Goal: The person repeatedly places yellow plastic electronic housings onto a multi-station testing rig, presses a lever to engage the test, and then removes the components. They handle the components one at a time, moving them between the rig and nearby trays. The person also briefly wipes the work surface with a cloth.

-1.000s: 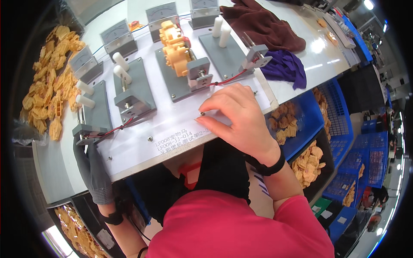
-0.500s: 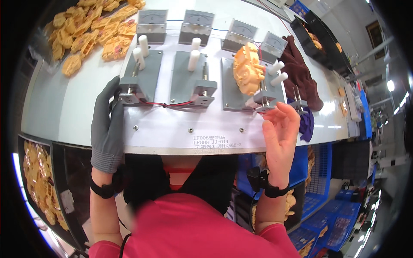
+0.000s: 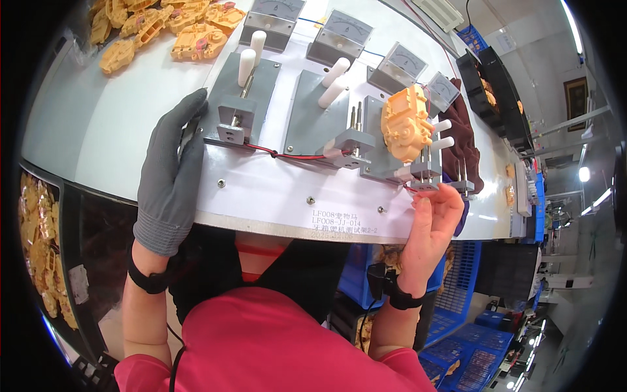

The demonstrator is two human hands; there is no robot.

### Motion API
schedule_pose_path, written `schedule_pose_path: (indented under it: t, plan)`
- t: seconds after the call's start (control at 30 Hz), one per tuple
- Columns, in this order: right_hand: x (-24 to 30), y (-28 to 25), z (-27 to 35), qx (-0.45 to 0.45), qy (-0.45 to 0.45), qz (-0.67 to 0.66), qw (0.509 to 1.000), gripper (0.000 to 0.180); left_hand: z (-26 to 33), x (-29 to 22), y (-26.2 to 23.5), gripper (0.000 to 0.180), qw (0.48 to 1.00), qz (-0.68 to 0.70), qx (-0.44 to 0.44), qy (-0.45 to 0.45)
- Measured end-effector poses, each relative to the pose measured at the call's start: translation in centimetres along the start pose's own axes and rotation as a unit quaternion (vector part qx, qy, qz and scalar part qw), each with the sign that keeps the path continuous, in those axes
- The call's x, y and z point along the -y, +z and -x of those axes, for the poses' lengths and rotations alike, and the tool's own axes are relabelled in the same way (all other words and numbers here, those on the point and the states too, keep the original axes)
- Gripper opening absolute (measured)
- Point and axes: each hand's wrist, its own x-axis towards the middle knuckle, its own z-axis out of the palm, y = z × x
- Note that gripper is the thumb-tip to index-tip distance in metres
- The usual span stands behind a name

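My left hand (image 3: 171, 173), in a grey knit glove, lies along the left edge of the white board (image 3: 261, 189), fingers stretched out beside the first grey fixture plate (image 3: 225, 81). My bare right hand (image 3: 428, 228) is at the front of the third fixture plate (image 3: 373, 140), its fingers loosely bent. Those fingertips are close to or touching the small metal-pinned block (image 3: 424, 175); exact contact is hidden. On that plate stands a yellow-orange plastic gear housing (image 3: 406, 124), leaning near two white posts (image 3: 444, 142). The second fixture plate (image 3: 307, 117) bears white posts and no housing.
Several analog meters (image 3: 339, 36) line the back of the board, joined by thin wires. Loose yellow-orange housings (image 3: 196, 42) are piled at the far left. A brown cloth (image 3: 460, 130) lies at right, before black bins (image 3: 499, 98). Blue crates (image 3: 457, 287) stand below the table.
The view has shifted, so the board appears lower and turned. The right hand's fingers are more bent at the third fixture. The left hand stays at the board's left edge.
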Motion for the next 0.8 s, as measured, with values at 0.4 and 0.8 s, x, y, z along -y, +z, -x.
schedule_pose_path:
  t: [0.4, 0.8]
  plan:
    - [1.4, -1.0, 0.1, 0.173, -0.058, 0.286, 0.941, 0.016, 0.0, -0.1, 0.2, 0.044, 1.0, 0.012, -0.006, -0.006]
    - [0.7, -0.8, 0.4, 0.159, -0.065, 0.277, 0.945, 0.014, 0.0, -0.3, 0.2, 0.042, 1.0, 0.009, -0.01, -0.003]
